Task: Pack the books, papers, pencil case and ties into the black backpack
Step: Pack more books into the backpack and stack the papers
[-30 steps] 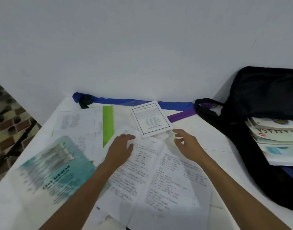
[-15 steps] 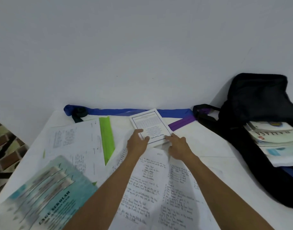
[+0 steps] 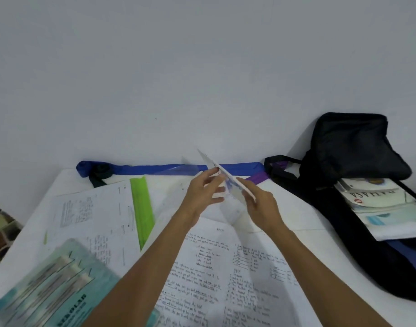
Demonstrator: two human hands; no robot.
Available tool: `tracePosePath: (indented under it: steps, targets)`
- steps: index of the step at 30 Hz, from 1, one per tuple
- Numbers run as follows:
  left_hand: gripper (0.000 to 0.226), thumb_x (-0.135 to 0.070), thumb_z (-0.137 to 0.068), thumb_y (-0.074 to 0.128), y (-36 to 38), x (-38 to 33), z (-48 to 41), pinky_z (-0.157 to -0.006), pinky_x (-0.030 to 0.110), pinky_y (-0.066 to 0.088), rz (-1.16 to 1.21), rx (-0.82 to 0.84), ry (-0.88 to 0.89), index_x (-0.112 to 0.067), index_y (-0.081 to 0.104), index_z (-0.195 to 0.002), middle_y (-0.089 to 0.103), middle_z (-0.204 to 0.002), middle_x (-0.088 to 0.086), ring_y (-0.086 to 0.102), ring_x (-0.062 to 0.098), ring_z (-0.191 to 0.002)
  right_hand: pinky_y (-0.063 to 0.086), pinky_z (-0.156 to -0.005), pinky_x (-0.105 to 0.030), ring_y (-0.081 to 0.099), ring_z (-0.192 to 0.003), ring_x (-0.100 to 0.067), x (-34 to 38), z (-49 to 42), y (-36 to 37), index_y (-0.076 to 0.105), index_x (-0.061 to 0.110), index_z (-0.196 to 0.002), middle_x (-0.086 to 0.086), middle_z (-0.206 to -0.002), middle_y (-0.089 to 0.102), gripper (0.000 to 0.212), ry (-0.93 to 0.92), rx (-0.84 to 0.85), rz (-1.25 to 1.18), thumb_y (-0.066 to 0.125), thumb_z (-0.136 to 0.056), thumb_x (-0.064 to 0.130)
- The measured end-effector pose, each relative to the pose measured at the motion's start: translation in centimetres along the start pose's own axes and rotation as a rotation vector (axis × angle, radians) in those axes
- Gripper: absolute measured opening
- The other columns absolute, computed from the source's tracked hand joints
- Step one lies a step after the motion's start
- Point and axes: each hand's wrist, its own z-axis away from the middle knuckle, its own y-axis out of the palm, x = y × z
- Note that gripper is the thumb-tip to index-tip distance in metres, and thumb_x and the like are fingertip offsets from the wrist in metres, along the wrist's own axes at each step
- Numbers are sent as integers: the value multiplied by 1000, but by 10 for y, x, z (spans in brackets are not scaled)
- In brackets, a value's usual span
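Teal book blurred, cut off at lower left on white table; loose papers beside; blue tie along plain wall; small booklet aloft edge-on, motion-smeared, cover unreadable, fingers of left hand and right hand gripping it; black backpack open at right, books inside.

likely a study corner in a home. plain pale wall rising straight behind a white surface set against it. spread over that surface: handwritten papers in lined columns, printed sheets, a teal schoolbook and a green sheet. along the wall edge, a blue tie. at the right, a black backpack lying open with books stacked inside. down at the left edge, patterned floor tiles in brown and cream, of a household sort.
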Motion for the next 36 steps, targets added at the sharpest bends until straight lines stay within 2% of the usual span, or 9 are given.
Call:
tracePosePath:
  steps: [4,6,8,11,15,23,28,31,36]
  targets:
    - [59,-33,-90,66,-8,17,-5,-106,34,40,-426,-220,187,-25,42,-144,44,-142,-4,45,15,-128,57,-67,-28,72,-84,-20,-6,19,-48,67,12,-112,-4,-99,76,16,332,47,-677,62,-96,11]
    - [66,-31,-90,68,-9,21,-5,-106,38,41,-410,-237,147,-25,35,-147,44,-140,-2,45,16,-127,59,-79,-41,73,-94,-24,-17,32,-68,65,10,-118,-7,-107,76,28,399,97,-864,68,-90,13]
    - [56,-27,-92,65,3,19,-2,-93,37,51,-267,-86,35,-24,40,-142,56,-133,-1,58,17,-116,55,-92,-52,70,-106,-32,-31,47,-88,61,8,-126,-11,-118,72,44,457,145,-999,70,-83,13]
    - [32,-20,-97,57,31,18,6,-80,41,60,-177,145,7,-19,53,-128,68,-119,4,69,19,-101,51,-98,-56,67,-112,-35,-52,67,-115,60,7,-128,-14,-122,70,44,525,174,-1083,66,-85,11]
    - [27,-21,-97,57,87,21,1,-75,39,61,-237,201,8,-26,55,-124,70,-113,-2,70,17,-98,57,-76,-48,68,-107,-33,-91,96,-156,61,11,-126,-16,-121,70,38,559,123,-1106,60,-89,15]
    - [25,-22,-97,56,237,30,-25,-68,29,60,-406,358,66,-21,61,-122,71,-107,1,69,15,-95,62,-73,-46,70,-108,-31,-184,160,-235,57,9,-131,-15,-124,69,41,643,-143,-1322,55,-90,4]
    - [21,-26,-95,55,311,43,-65,-84,31,53,-903,211,466,-25,66,-114,66,-105,-7,62,10,-95,63,-68,-42,72,-102,-29,-229,179,-268,58,8,-129,-15,-121,70,39,672,-214,-1383,55,-90,5]
    - [25,-24,-94,56,344,52,-88,-85,36,51,-1250,203,734,-23,64,-118,57,-115,-2,53,17,-105,63,-71,-43,70,-106,-31,-253,184,-281,56,7,-131,-16,-124,69,39,680,-219,-1408,54,-92,5]
    - [42,-40,-90,58,374,62,-120,-90,37,42,-1731,197,866,-23,54,-128,52,-121,2,48,22,-109,63,-69,-43,69,-109,-34,-283,184,-296,55,5,-132,-18,-124,68,41,702,-192,-1439,55,-92,6]
